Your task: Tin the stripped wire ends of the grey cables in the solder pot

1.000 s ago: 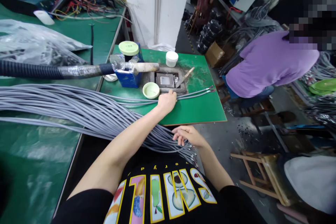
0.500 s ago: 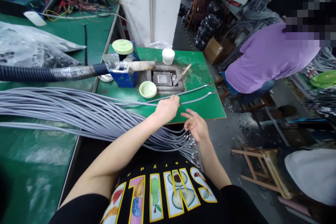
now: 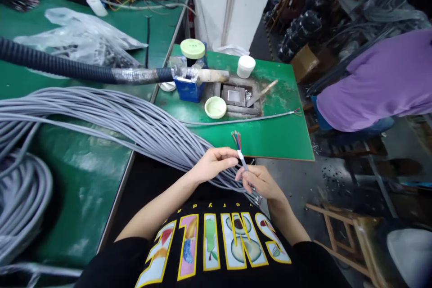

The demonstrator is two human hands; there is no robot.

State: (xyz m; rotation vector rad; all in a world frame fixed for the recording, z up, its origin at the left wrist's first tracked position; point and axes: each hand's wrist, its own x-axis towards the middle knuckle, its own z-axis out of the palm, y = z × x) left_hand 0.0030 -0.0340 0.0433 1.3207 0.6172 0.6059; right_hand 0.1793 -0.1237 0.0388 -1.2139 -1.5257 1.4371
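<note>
A grey cable (image 3: 244,162) stands tilted upward in front of my shirt, its stripped end splitting into thin red, blue and brownish wires (image 3: 239,139). My right hand (image 3: 259,181) is closed around it below the white collar at the stripped end. Thumb and fingertips of my left hand (image 3: 218,162) meet the cable at that collar from the left. Beneath both hands runs a thick bundle of grey cables (image 3: 162,130), its ends partly hidden by my hands. Another single grey cable (image 3: 259,118) lies on the green table (image 3: 283,139), its bared wires towards the right edge.
Behind my hands are a square metal pot (image 3: 235,95) set in the table, a scraper (image 3: 265,92), a pale green dish (image 3: 215,107), a white tub (image 3: 246,66) and a black hose (image 3: 135,75) over a blue box (image 3: 189,89). A person in purple (image 3: 378,81) sits right.
One of the two cables on the table has been drawn back and its end raised between my hands. My right hand has closed on it. The view has shifted left.
</note>
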